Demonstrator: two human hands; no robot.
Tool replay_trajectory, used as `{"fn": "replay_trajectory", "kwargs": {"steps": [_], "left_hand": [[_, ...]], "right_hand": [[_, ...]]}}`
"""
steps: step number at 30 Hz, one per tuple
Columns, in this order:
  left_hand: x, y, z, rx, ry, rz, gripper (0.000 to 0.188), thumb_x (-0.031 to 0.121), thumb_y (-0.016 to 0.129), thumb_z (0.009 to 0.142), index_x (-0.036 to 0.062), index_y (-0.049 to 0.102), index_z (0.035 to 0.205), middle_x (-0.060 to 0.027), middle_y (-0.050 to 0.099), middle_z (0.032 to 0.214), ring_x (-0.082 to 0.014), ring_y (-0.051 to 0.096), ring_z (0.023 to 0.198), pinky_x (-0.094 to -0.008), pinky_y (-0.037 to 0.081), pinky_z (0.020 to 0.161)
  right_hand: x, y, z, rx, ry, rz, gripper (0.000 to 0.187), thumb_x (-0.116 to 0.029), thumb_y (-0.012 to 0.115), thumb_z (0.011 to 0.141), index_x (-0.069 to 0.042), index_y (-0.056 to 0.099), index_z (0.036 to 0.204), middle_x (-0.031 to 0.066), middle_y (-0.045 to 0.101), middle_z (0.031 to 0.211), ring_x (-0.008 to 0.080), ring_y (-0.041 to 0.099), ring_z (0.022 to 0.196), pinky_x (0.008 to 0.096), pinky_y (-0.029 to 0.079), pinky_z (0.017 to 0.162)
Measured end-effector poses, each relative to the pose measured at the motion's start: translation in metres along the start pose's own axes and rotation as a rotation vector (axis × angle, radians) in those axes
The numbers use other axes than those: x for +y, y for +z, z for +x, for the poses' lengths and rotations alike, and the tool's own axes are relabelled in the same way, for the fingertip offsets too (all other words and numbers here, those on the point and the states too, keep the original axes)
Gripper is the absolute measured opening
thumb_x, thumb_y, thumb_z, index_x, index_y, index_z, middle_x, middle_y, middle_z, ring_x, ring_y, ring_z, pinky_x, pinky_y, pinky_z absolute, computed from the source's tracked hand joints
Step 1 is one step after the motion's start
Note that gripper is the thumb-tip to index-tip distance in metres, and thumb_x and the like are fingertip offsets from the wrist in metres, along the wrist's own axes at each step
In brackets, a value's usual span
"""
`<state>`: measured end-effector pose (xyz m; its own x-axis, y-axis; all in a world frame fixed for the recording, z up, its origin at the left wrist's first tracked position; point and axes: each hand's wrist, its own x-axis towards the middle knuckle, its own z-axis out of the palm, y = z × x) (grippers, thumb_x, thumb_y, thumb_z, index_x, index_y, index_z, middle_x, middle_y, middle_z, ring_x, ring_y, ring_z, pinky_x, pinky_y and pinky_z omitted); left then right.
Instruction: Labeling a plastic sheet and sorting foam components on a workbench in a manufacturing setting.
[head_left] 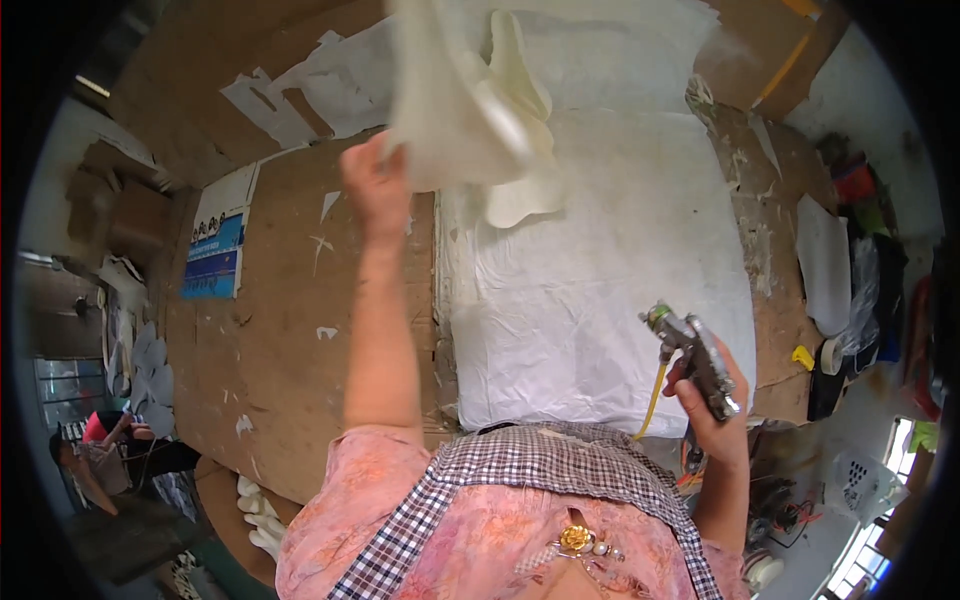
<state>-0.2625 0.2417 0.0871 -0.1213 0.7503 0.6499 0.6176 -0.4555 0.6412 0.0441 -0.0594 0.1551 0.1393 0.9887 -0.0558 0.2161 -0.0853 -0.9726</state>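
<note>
My left hand (378, 180) is raised over the far part of the table, its fingers closed on the edge of a cream-white flat piece (445, 120). That piece is smeared by motion, so its full outline cannot be made out. Partly behind it, cream-white insole-shaped pieces (522, 205) lie on the white sheet (600, 270). Near the sheet's right front edge, my right hand (722, 405) grips a metal spray gun (698, 362), its nozzle end pointing up and left. From the gun a yellow hose (654, 400) runs down toward my apron.
Brown cardboard (290, 340) covers the table's left side, with a blue printed panel (213, 255) on it. At the right edge lie a yellow object (803, 357) and a tape roll (831, 356). A box of white pieces (258, 515) stands lower left; another person (110, 455) is beyond.
</note>
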Motion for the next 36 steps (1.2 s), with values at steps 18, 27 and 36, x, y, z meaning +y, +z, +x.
{"fn": "replay_trajectory", "kwargs": {"steps": [18,27,36], "left_hand": [[-0.047,0.105,-0.141,-0.265,-0.765,-0.569,0.033,0.022,0.067,0.077,0.0011,0.06,0.102,-0.0126,0.055,0.114,-0.0194,0.053,0.1,-0.032,0.041,0.087],[0.0,0.077,-0.122,-0.216,-0.393,-0.312,0.031,0.015,0.066,0.073,-0.0007,0.062,0.1,-0.0142,0.063,0.094,-0.0223,0.06,0.087,-0.0314,0.047,0.077],[-0.081,-0.057,-0.123,-0.108,-0.905,-0.765,0.033,0.009,0.064,0.08,-0.002,0.057,0.11,-0.006,0.062,0.099,-0.0132,0.059,0.086,-0.0261,0.048,0.077]], "right_hand": [[-0.02,-0.018,0.018,0.146,-0.154,0.273,0.057,-0.015,0.065,0.078,0.005,0.039,0.125,0.0099,0.057,0.083,0.0163,0.057,0.068,0.031,0.05,0.063],[-0.019,-0.017,0.014,0.027,-0.13,0.142,0.059,-0.016,0.065,0.078,0.005,0.038,0.126,0.0097,0.057,0.091,0.016,0.055,0.078,0.0306,0.047,0.072],[-0.04,-0.001,0.038,0.067,-0.093,0.172,0.057,-0.012,0.065,0.078,0.005,0.039,0.125,0.0078,0.057,0.08,0.0134,0.056,0.067,0.027,0.048,0.063]]}}
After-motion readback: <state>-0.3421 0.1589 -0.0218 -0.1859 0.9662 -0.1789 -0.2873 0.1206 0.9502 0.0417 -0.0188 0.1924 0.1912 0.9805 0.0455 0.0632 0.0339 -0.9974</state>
